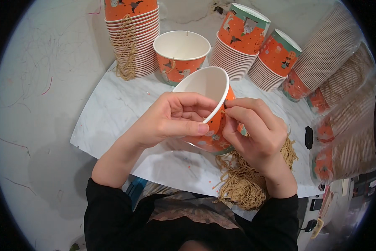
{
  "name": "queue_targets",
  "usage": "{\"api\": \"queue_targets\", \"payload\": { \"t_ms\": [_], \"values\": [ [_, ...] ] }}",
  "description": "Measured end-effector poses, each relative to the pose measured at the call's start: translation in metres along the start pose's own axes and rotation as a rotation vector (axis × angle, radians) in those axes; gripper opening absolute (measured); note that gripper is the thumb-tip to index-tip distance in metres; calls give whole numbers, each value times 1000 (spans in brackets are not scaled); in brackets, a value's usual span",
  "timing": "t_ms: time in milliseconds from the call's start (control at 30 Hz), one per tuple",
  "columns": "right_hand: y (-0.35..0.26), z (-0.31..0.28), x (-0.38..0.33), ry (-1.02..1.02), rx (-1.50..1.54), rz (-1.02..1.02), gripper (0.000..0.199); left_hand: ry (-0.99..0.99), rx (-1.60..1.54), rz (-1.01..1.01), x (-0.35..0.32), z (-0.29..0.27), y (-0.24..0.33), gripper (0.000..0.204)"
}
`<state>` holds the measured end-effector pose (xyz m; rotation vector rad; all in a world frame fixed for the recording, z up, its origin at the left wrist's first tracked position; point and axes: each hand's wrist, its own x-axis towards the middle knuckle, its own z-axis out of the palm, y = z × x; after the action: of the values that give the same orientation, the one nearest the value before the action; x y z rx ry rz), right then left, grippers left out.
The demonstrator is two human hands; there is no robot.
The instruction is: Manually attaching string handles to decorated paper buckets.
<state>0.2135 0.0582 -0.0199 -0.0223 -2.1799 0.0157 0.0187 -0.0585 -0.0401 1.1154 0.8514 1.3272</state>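
An orange printed paper bucket [218,129] with a white rim and green base is tilted in front of me, its mouth turned to the upper left. My left hand [177,117] grips its rim, fingers inside the mouth and thumb pressed on the outer wall. Just below the rim on the right, the fingertips of my right hand [254,127] pinch close to a small dark spot on the wall. What they hold is too small to tell. Under my right wrist lies a heap of tan cord [246,184], partly hidden by that hand.
Another bucket [181,66] stands upright behind, a cord at its rim. To its left rises a tall nested stack [144,46] with tan cords draped over it. Two shorter stacks [234,58] stand right of it. Plastic-wrapped bucket stacks [326,46] line the right side of the marble-patterned tabletop [100,113].
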Motion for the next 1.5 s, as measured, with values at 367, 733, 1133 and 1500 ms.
{"api": "queue_targets", "payload": {
  "t_ms": [367, 733, 1133, 1500],
  "values": [
    [-3, 1, 0, -1, -18, -26, 23, 14, 60, 97, 4, 3, -8, 31],
    [-6, 3, -3, -29, 65, -57, 25, 126, 26, 63, -2, 11, -6, 8],
    [6, -11, 3, -215, -68, -12, 24, 378, 667, 377, -1, 22, -10, 6],
    [11, -25, 13, -119, 1160, 853, 17, 467, 1177, 873, 2, 17, -9, 13]
  ]
}}
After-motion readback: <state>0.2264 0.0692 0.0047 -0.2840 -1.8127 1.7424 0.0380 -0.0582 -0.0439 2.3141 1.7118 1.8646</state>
